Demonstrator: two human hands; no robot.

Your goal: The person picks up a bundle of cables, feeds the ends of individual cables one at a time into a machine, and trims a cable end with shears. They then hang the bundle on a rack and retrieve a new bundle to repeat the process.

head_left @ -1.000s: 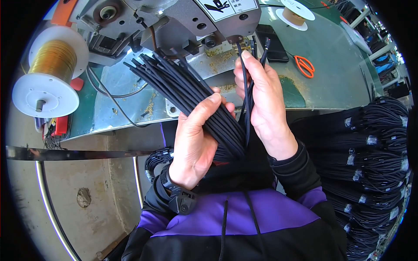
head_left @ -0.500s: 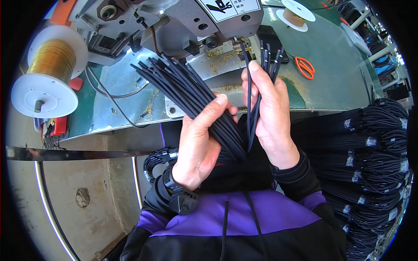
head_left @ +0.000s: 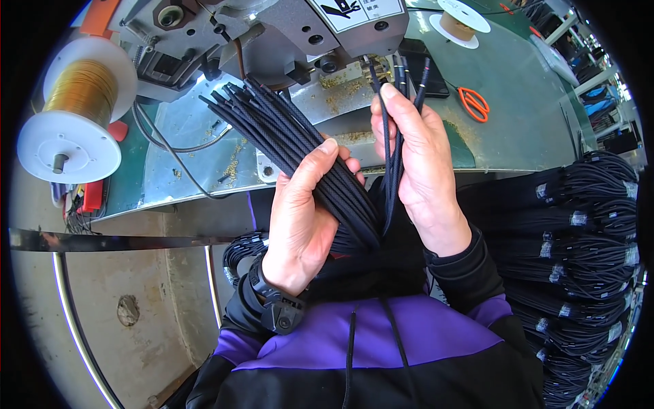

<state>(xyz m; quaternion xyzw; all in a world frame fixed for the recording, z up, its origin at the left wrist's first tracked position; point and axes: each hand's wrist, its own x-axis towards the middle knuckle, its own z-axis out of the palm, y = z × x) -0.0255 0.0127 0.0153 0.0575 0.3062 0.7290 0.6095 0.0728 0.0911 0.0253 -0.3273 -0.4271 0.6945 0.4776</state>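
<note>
A thick bundle of black braided cords (head_left: 272, 133) lies across my left hand (head_left: 303, 218), whose thumb and fingers are wrapped round it. The bundle's loose ends fan out up and to the left, below the grey machine (head_left: 286, 41). My right hand (head_left: 422, 163) is closed round a few black cords (head_left: 392, 160) split off from the bundle, the thumb pressed along one of them. Their tips stand up above the fingers, some with pale or reddish ends. Both groups run together below my hands, in front of my lap.
A spool of gold wire (head_left: 83, 92) stands at left, another spool (head_left: 460, 24) at the far right. Orange-handled scissors (head_left: 473, 104) and a dark flat device (head_left: 424, 65) lie on the green table (head_left: 524, 129). Bundled black cords (head_left: 593, 225) hang at right; a metal rail (head_left: 116, 242) runs at left.
My left hand and the bundle have shifted slightly up and left. The cord tips above my right hand have spread apart, one leaning away to the right.
</note>
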